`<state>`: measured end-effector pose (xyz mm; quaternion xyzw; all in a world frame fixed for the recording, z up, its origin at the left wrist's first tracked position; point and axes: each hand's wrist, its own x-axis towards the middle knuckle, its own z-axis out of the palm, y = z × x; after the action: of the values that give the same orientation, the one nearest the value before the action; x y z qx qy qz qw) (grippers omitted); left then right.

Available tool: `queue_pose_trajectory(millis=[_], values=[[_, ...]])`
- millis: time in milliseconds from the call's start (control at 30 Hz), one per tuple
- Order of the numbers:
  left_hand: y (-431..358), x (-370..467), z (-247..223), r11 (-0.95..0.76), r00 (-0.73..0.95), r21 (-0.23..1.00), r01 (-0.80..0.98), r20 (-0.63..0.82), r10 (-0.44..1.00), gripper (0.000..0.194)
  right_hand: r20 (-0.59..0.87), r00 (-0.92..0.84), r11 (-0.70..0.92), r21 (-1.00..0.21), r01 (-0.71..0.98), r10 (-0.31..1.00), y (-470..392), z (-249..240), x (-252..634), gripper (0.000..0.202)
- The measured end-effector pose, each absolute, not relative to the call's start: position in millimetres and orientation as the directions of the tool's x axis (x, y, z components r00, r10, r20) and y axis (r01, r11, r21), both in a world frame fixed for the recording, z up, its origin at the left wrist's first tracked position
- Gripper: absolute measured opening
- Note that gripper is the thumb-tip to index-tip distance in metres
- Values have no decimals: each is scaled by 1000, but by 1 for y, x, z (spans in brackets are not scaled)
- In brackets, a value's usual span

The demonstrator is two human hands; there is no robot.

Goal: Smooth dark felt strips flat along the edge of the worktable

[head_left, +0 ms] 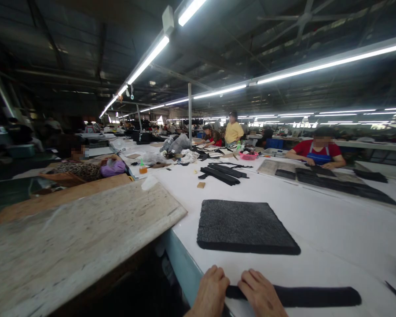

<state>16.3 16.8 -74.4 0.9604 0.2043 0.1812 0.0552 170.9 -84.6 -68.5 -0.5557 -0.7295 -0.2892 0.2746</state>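
A long black fabric strip (317, 296) lies across the white table near its front edge. My left hand (211, 288) is at the strip's left end, its fingers curled and closed on it. Right beside it, my right hand (259, 290) grips the same strip a little further along, fingers bent over it. My thumbs and the undersides of my fingers are hidden. Beyond my hands sits a flat stack of dark grey-black fabric pieces (244, 226), apart from both hands.
A worn pale board (86, 237) juts over the table's left edge. Further back lie black strips (221, 174), a small tan block (201, 185), a glue bottle (143, 167) and a pink basket (248, 155). A co-worker in a blue apron (323, 154) handles dark pieces at right.
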Motion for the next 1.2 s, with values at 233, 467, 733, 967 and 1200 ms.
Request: queue_pose_trajectory(millis=[233,467,733,967,1200], values=[[19,8,-76,-936,868,186,299,354,347,17,730,-221,243,78,967,647,-86,-73,175,39],[19,7,-73,-943,867,184,279,375,329,17,700,-218,256,52,965,680,-87,-78,177,25],[8,3,-28,-939,940,252,235,189,286,24,463,-229,243,31,970,856,-108,-41,171,20],[7,0,-22,-974,976,171,150,134,174,15,367,-337,304,145,941,867,-109,-40,177,19],[4,-2,-14,-993,994,62,96,54,100,21,295,-401,328,267,906,867,-108,-35,173,25]])
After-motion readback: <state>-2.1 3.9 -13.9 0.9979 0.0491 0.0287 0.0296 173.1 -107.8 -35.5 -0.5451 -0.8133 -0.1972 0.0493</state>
